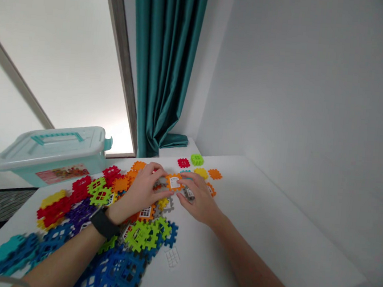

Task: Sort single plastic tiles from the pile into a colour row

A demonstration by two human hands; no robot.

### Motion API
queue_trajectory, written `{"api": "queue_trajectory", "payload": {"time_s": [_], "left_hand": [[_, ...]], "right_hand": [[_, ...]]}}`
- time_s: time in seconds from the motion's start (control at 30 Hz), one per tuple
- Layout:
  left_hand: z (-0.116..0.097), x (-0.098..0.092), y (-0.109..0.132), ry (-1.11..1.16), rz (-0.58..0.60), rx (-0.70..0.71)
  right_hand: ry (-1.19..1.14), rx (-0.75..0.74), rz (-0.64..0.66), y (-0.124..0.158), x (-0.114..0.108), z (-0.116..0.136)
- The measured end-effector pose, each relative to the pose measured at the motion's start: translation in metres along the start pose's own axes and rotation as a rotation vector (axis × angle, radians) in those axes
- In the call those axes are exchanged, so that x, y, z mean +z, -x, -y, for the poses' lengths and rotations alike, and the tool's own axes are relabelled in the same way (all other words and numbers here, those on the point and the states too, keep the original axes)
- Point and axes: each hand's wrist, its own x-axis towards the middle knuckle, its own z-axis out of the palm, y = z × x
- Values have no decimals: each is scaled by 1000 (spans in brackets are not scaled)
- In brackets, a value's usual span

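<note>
An orange notched building tile (169,182) with a white window piece in its middle is raised between my two hands, over the right side of the heap. My left hand (143,185), with a dark watch at the wrist, pinches its left edge between thumb and fingers. From the other side my right hand (200,199) grips it, the fingertips lying over its right edge. Directly below are a small yellow piece (163,203), a grey piece and an orange tile with a white window (145,212). My right hand partly hides a grey tile (190,193).
Interlocking tiles in blue (123,267), lime green (141,236), purple and red (80,188) spread across the white table (197,269). Beyond my hands lie a red tile (183,163) and a lime stack (196,159). A lidded teal box (92,159) stands back left, near a green curtain (166,70).
</note>
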Motion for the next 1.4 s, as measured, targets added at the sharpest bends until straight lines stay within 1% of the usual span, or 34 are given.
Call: {"api": "queue_trajectory", "payload": {"time_s": [0.07,0.17,0.27,0.33,0.43,0.53,0.67,0.77,0.87,1.0,1.27,1.4], "left_hand": [[0,1,1,-84,-20,60],[-2,3,3,-153,-33,84],[-2,6,4,-187,1,68],[-2,8,5,-190,50,46],[-1,10,6,-183,145,39],[-1,11,8,-189,220,74],[-1,12,11,-184,276,123],[-2,13,12,-183,293,147],[-1,15,12,-195,302,156],[3,16,12,-215,328,167],[12,23,16,-222,287,203],[12,22,16,-232,312,187]], "right_hand": [[3,11,1,0,1,-2],[14,17,-3,0,1,-3],[24,18,16,-1,0,-6],[22,30,16,0,-4,-11],[11,79,-20,7,-14,-28],[-11,171,-30,22,-30,-51],[-38,259,20,50,-55,-80],[-29,313,48,65,-65,-91],[-22,340,73,69,-65,-94],[-2,351,107,67,-58,-94],[24,353,149,66,-54,-93],[13,385,165,66,-54,-93]]}}
